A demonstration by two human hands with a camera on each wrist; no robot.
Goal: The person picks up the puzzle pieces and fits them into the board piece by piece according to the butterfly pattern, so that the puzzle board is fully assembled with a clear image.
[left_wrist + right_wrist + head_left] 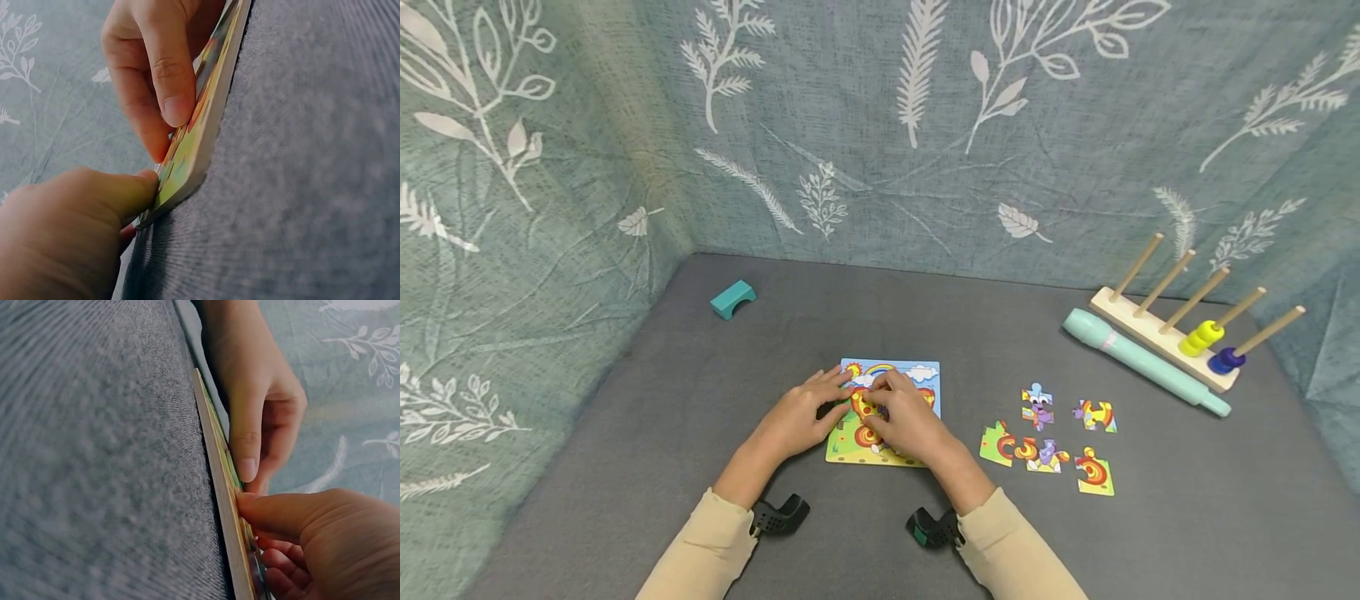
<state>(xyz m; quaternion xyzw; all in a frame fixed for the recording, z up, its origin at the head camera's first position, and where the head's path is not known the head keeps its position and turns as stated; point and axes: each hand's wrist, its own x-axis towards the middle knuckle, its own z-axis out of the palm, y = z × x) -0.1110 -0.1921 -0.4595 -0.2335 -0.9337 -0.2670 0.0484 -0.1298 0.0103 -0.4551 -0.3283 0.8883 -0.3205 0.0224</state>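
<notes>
A colourful jigsaw puzzle board (883, 460) lies flat on the dark table, printed with a sun, a rainbow and clouds. Relaxed fingers of my left hand (808, 417) rest on the board's left side, the thumb touching its surface. Over the middle of the board, my right hand (910, 419) pinches a puzzle piece (867, 410) between thumb and fingers, right at the picture. Both hands cover part of the picture. In the right wrist view, the tips of the left hand (250, 406) and the right hand (325, 531) are close together at the board (228, 531).
Several loose puzzle pieces (1043, 456) lie right of the board. Further right are a mint-green tube-shaped thing (1150, 363) and a wooden peg stand (1157, 333) with yellow and blue beads. A teal arch block (733, 299) sits at the back left. Patterned curtains (880, 183) hang behind.
</notes>
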